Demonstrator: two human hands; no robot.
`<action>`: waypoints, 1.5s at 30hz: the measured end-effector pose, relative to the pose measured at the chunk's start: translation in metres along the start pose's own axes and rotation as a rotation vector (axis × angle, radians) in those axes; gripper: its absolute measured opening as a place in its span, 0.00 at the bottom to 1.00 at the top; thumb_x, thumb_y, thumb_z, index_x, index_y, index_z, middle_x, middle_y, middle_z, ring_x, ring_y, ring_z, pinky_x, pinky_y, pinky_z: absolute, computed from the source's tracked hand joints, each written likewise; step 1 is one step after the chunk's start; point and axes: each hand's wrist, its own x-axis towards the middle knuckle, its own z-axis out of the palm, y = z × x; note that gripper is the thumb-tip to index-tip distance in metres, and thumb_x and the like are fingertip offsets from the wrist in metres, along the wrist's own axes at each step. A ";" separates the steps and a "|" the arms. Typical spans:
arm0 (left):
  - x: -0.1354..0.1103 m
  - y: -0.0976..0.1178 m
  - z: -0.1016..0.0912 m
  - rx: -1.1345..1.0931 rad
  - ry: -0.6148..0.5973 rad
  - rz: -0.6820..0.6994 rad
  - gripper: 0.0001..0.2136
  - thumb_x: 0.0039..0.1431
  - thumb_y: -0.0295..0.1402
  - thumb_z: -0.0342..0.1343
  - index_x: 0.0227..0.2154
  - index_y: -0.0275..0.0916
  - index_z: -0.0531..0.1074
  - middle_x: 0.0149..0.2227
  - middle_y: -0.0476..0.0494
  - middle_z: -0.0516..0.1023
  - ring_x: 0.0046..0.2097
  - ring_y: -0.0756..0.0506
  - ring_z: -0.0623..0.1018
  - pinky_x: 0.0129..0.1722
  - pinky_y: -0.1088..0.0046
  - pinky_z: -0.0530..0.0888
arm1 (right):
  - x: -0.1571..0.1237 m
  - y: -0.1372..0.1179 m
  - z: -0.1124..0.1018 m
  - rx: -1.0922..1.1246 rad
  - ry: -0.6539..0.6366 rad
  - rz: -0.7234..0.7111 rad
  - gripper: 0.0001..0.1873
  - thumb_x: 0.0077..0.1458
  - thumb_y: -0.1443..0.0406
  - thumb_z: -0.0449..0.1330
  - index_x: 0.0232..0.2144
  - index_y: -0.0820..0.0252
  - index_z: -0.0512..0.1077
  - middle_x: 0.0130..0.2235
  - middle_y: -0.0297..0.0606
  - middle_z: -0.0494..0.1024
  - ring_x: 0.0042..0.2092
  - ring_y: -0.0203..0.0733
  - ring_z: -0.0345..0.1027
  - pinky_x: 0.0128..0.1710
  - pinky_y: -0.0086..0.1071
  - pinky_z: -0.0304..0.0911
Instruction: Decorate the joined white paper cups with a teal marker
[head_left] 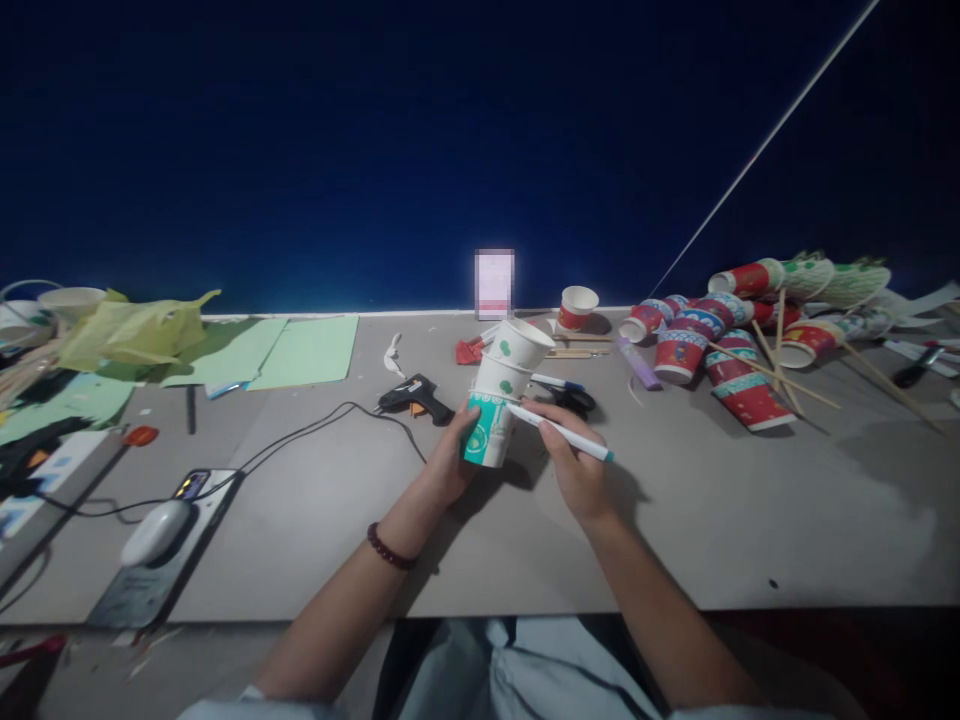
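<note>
Tilted in my left hand is a stack of paper cups, its lowest cup green and white and the upper ones white with green dots. The fingers wrap round the lower part, and the open rim leans up to the right. My right hand grips a white marker pen with a teal end. The pen's tip meets or nearly meets the side of the lowest cup; I cannot tell if they touch. Behind my left hand lies a black glue gun. Black scissors lie past my right hand.
Decorated red cups and wooden sticks crowd the right side. One paper cup stands at the back. Green paper sheets, a yellow plastic bag, a power strip and a phone with a white case on it occupy the left.
</note>
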 end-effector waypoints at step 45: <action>0.003 -0.004 -0.006 -0.014 -0.042 0.073 0.13 0.52 0.33 0.62 0.41 0.39 0.75 0.33 0.47 0.81 0.35 0.44 0.80 0.37 0.71 0.74 | -0.002 0.006 -0.001 0.010 -0.076 -0.031 0.10 0.58 0.64 0.58 0.39 0.51 0.80 0.48 0.36 0.82 0.54 0.47 0.73 0.57 0.41 0.65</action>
